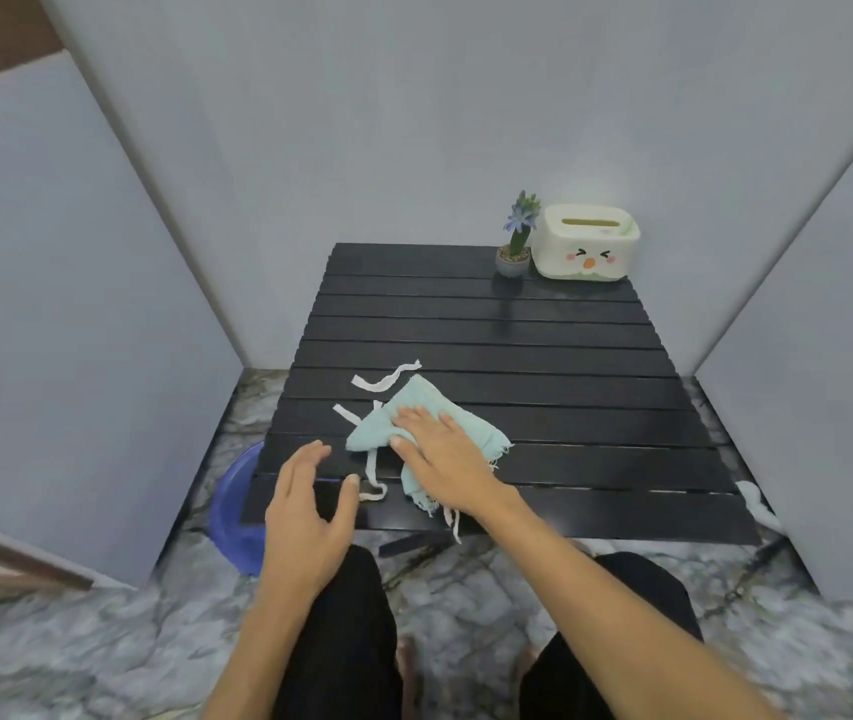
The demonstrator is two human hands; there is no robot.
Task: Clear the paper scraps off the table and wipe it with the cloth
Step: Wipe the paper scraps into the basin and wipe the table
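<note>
My right hand (pixel 442 452) lies flat on the pale green cloth (pixel 416 426), fingers straight, pressing it onto the black slatted table (pixel 543 356) near the front-left corner. My left hand (pixel 310 504) hangs at the table's near edge, fingers loosely spread and slightly curved, holding nothing. White paper scraps sit around the cloth: one curved strip (pixel 385 379) just beyond it, a short strip (pixel 346 414) at its left side, a thin one (pixel 373 480) trailing toward my left thumb, another (pixel 453 522) hanging off the front edge under my right wrist. Blue basin (pixel 234 511) on the floor, left of the table, partly under it. Potted plant (pixel 516 241) and tissue box (pixel 588 241) side by side at the far right corner. One white scrap (pixel 754 498) off the table's right edge.
</note>
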